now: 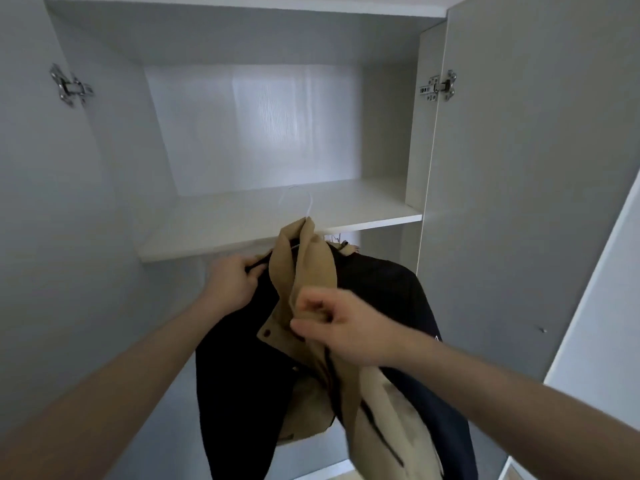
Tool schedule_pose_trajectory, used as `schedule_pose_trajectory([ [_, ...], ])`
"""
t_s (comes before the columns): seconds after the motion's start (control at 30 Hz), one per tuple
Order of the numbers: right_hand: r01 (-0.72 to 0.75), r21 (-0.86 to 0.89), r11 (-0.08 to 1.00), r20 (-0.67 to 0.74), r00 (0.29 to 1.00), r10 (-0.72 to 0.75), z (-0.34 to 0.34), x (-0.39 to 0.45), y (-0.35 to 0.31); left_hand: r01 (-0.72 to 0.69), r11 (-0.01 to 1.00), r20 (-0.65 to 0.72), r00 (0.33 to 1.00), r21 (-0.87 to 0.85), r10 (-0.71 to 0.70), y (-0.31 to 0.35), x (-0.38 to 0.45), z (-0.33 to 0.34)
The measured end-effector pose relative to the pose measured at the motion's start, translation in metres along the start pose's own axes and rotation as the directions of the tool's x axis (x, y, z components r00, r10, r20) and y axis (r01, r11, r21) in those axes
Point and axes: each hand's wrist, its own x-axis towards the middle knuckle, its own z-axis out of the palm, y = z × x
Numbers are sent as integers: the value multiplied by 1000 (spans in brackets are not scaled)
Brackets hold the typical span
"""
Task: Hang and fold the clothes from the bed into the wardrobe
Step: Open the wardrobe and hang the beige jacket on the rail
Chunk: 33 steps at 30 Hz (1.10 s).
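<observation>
Head view: both hands (232, 282) gripping jacket (242, 375)

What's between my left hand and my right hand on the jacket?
In the head view, the jacket's tan collar lies between the left hand and right hand; each hand grips the jacket.

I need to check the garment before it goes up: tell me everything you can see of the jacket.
The jacket is dark navy outside with a tan lining, collar and front placket bearing a dark snap. It looks like soft woven fabric. It hangs open and draped on a white hanger just below the wardrobe shelf. The left hand grips its dark shoulder; the right hand pinches the tan front edge.
</observation>
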Motion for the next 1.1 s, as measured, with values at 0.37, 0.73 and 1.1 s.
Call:
schedule_pose_trajectory([
  [0.37, -24, -160, 987, -96, 995, 9, 46, -22, 39, -219, 973, -69, 974, -77, 214, 13, -11, 18],
  [0.73, -293, -379, 878, -461, 882, 95, -56, -35, 72, -168, 986, -71, 983, 0, 167, -27, -22, 10],
  [1.1, -364, -392, 845, -302, 918, 256, -70, -32, 112, -169, 982, -14, 986, -81, 169, -30, -12, 10],
])
